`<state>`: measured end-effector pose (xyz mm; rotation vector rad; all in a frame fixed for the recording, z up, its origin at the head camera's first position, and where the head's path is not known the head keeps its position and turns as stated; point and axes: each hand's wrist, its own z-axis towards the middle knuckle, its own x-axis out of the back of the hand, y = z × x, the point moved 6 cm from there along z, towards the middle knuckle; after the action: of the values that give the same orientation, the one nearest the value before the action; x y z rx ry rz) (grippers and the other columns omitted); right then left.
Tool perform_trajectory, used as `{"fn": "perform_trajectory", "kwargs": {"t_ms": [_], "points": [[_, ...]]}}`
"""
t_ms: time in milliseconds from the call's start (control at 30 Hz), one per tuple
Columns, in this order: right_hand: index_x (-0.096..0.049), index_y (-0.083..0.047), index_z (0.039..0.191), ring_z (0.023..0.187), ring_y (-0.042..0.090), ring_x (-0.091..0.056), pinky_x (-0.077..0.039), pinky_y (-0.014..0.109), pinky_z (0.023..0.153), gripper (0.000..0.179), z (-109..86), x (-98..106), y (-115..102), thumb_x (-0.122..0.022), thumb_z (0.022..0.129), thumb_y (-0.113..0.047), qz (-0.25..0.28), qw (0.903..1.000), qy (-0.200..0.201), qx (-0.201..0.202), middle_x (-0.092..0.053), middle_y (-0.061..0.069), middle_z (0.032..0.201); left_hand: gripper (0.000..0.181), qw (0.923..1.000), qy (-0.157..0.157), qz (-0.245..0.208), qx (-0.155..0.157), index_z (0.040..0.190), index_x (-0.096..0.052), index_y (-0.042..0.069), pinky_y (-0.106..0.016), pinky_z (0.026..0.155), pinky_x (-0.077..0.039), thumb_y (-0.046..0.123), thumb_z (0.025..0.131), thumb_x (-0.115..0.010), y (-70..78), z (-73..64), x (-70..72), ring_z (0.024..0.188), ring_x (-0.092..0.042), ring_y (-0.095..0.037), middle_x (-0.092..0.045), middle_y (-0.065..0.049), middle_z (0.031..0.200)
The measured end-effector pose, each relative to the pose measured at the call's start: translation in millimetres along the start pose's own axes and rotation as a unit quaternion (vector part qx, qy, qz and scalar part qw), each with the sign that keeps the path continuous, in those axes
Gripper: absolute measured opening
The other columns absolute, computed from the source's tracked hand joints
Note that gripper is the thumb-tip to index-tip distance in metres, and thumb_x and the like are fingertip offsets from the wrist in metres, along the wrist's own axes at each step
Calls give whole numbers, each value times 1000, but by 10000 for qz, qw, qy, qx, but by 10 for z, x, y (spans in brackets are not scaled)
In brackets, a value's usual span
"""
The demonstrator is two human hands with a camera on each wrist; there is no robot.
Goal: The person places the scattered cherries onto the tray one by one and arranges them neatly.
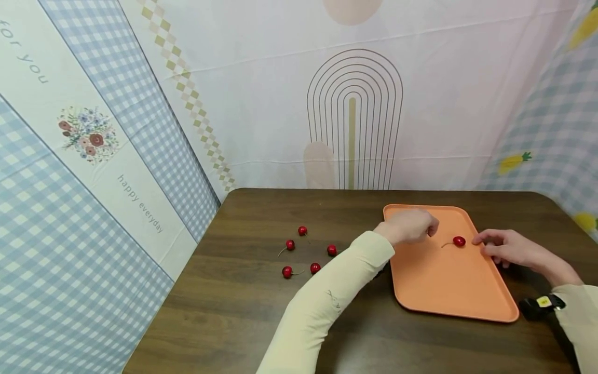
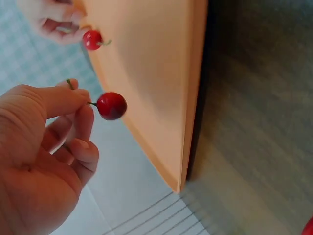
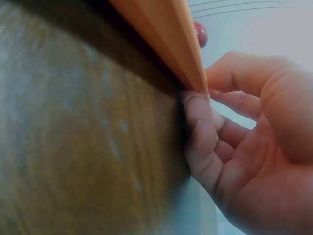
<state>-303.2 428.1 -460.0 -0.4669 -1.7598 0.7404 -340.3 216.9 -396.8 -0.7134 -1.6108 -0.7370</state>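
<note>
My left hand (image 1: 411, 226) is over the far left part of an orange tray (image 1: 448, 291). Between thumb and fingertip it pinches the stem of a red cherry (image 2: 111, 105), which hangs clear of the tray in the left wrist view; the hand hides this cherry in the head view. Another cherry (image 1: 459, 241) lies on the tray near its right rim, stem pointing left. My right hand (image 1: 514, 248) holds that right rim, with the thumb at the top edge and fingers (image 3: 200, 139) curled below it.
Several more cherries lie loose on the brown wooden table (image 1: 224, 311) left of the tray, among them one cherry (image 1: 302, 230) at the back and another cherry (image 1: 315, 268) close to my left sleeve (image 1: 327, 296). A patterned cloth (image 1: 261, 104) hangs behind the table.
</note>
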Motion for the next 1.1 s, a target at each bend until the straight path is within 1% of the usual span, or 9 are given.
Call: {"fn": "perform_trajectory", "kwargs": {"t_ms": [67,167,300,400,600,733,867,1000,1100], "points": [[-55,4,122,60,14,-52,-48,30,52,33,6,-3,5,-58,97,-17,9,10000,-15,-23,-54,1,76,23,9996,-31,276,-88,93,-61,22,-16,66,-29,9,101,-44,63,24,-20,76,-40,-4,-47,9,84],[-55,4,123,60,13,-52,-48,30,53,34,16,-7,9,-58,97,-19,-19,10000,-33,-18,-54,1,77,24,9978,-130,642,-80,86,-54,25,-17,66,-29,15,104,-42,151,72,-65,76,-40,-4,-46,10,85],[-55,3,123,60,13,-52,-48,30,52,35,24,-9,4,-58,98,-21,-70,10000,-23,9,-54,1,77,23,9945,-245,1007,-145,86,-52,28,-17,72,-33,23,106,-40,260,131,-161,84,-44,-3,-50,12,95],[-55,3,123,60,13,-52,-48,30,52,36,31,-9,-4,-59,98,-22,-89,10000,-21,4,-54,1,77,22,9930,-328,1121,-172,91,-54,28,-17,76,-36,25,107,-38,296,143,-249,88,-46,-4,-51,11,103],[-54,3,124,61,12,-52,-48,29,53,38,37,1,-22,-59,98,-24,-128,9999,-48,-14,-54,1,78,23,9912,-326,1265,-229,92,-55,28,-17,75,-36,25,107,-37,304,132,-342,89,-47,-4,-51,9,104],[-55,4,123,60,12,-52,-48,30,52,37,26,21,-36,-59,98,-23,-142,9999,-4,36,-54,1,76,23,9878,-417,1481,-228,106,-58,30,-18,80,-41,31,107,-35,348,134,-373,94,-50,-4,-52,10,110],[-55,4,122,60,12,-52,-48,30,52,37,13,24,-40,-59,98,-23,-106,9999,13,58,-54,1,76,28,9832,-540,1740,-146,123,-55,34,-19,84,-45,35,107,-33,395,129,-409,98,-51,-3,-51,11,118],[-55,4,122,60,12,-52,-48,30,52,37,9,18,-29,-59,98,-23,-83,10000,-13,46,-53,1,76,25,9852,-541,1619,-132,120,-56,35,-17,84,-44,33,107,-35,392,112,-388,98,-50,-2,-51,12,116],[-54,4,123,60,13,-52,-48,30,52,36,7,21,-14,-58,98,-22,-60,10000,-27,26,-53,1,76,15,9935,-405,1052,-131,111,-58,30,-15,78,-40,30,104,-45,338,85,-302,92,-48,-2,-51,11,109]]}}
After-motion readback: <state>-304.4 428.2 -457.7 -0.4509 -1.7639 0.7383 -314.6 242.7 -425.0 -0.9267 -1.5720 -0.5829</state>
